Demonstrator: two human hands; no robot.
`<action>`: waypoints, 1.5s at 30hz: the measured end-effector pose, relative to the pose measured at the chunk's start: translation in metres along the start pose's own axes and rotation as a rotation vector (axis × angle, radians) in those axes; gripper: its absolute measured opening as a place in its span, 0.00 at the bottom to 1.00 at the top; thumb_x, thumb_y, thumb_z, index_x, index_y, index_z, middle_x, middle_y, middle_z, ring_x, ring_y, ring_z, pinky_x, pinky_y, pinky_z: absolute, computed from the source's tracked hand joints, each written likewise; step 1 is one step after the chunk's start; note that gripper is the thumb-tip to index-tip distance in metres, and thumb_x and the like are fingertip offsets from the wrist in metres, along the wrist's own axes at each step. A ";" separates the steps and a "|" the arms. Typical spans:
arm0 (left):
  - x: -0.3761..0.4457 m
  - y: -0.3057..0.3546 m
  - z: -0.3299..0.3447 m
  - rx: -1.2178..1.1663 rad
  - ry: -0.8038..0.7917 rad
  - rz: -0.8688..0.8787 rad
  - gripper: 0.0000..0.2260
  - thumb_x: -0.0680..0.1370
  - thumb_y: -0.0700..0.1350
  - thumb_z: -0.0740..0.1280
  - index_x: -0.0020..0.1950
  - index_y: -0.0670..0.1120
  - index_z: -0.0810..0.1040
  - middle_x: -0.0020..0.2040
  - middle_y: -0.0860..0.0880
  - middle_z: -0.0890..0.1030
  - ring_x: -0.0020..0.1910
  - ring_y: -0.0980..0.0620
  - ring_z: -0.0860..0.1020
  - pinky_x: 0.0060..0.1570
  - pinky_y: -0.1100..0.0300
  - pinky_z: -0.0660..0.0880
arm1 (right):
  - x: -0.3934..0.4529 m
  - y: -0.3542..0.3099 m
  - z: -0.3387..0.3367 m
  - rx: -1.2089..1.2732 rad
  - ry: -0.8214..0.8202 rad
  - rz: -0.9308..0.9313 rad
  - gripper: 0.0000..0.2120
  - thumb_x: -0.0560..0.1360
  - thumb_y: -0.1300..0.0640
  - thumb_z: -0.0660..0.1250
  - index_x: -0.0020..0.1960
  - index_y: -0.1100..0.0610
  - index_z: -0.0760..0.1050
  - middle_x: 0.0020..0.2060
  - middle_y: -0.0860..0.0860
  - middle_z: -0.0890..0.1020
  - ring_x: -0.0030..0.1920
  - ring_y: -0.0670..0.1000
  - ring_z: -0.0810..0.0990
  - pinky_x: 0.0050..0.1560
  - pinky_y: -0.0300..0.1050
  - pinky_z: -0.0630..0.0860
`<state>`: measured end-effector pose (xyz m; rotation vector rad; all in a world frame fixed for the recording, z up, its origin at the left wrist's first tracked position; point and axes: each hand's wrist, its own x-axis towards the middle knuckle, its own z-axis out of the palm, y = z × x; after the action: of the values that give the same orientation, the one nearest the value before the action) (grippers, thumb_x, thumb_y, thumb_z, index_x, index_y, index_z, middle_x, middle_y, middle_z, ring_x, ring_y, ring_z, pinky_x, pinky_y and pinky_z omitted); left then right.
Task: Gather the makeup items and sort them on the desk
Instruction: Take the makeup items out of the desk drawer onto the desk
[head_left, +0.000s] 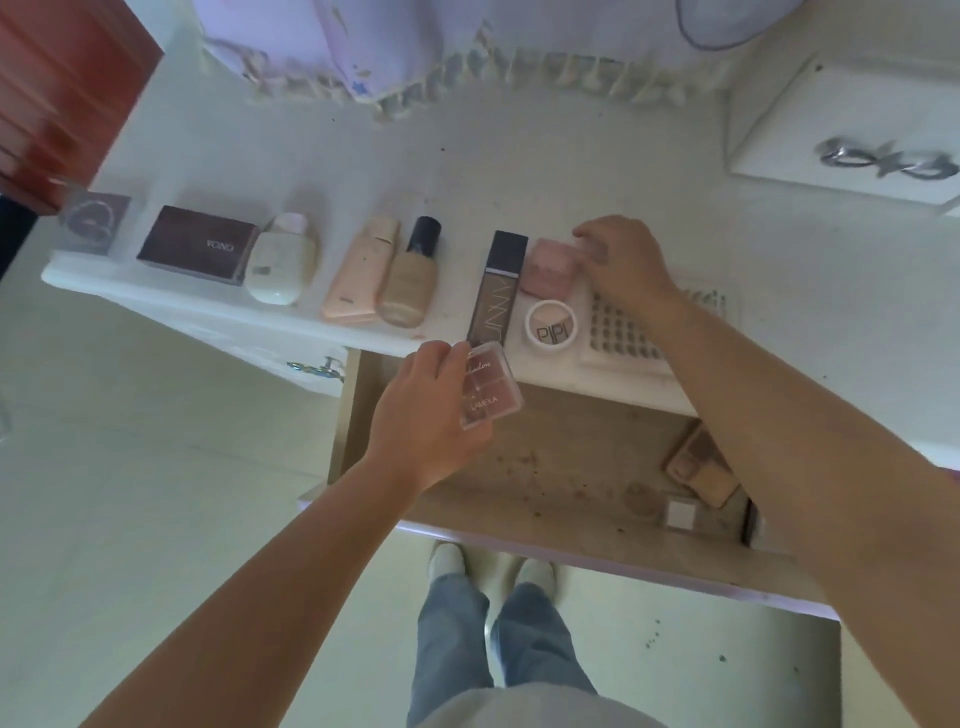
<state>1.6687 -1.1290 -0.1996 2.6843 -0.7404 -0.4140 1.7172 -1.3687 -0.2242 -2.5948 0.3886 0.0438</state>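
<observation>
We hold a small clear eyeshadow palette (488, 384) in our left grip (423, 410); the fingers are curled around its left edge and the thumb lies under it. The palette hangs over the front edge of the white bench (467, 171), above the open drawer (545, 467).

Our right grip (621, 260) rests on the bench further back and to the right of the left grip. Its fingertips touch the right side of a pink jar (548, 265); we cannot tell if they pinch it or only touch it. Just in front of this jar stands a round white pot (550, 325) with letters on its lid. To the right of the pot, under our right wrist, lies a white tray of false lashes (621, 338).

Just beyond the palette lies a dark foundation tube (496, 288), touching the jar's left side. Further left of the left grip, a row lies on the bench: a beige bottle with black cap (410, 275), a pink tube (361, 273), a cream bottle (283, 260), a brown palette box (200, 244) and a small clear case (93, 221).

Inside the drawer, to the right of the left grip, lie a beige compact (701, 467) and a small white square (680, 514).
</observation>
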 end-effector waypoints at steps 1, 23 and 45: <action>0.002 0.005 0.000 0.003 -0.005 0.011 0.30 0.68 0.50 0.70 0.68 0.45 0.65 0.62 0.46 0.70 0.59 0.48 0.69 0.55 0.58 0.69 | -0.007 0.007 -0.004 0.035 0.025 0.009 0.15 0.76 0.59 0.61 0.62 0.61 0.73 0.61 0.58 0.75 0.64 0.57 0.70 0.63 0.47 0.63; 0.105 0.238 0.087 0.444 -0.207 0.471 0.26 0.70 0.52 0.66 0.65 0.45 0.66 0.62 0.44 0.71 0.63 0.44 0.67 0.63 0.51 0.61 | -0.205 0.209 -0.056 -0.302 0.005 0.433 0.37 0.69 0.36 0.30 0.74 0.49 0.46 0.75 0.54 0.44 0.74 0.56 0.41 0.71 0.57 0.37; 0.046 0.192 0.213 0.516 -0.477 0.520 0.33 0.76 0.42 0.61 0.74 0.40 0.46 0.75 0.41 0.48 0.74 0.44 0.50 0.72 0.52 0.45 | -0.243 0.191 0.026 -0.129 -0.275 0.844 0.27 0.74 0.50 0.63 0.66 0.63 0.61 0.64 0.59 0.64 0.64 0.57 0.65 0.58 0.49 0.69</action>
<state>1.5458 -1.3585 -0.3276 2.6887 -1.8480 -0.8221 1.4315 -1.4495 -0.3141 -2.3040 1.3651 0.7192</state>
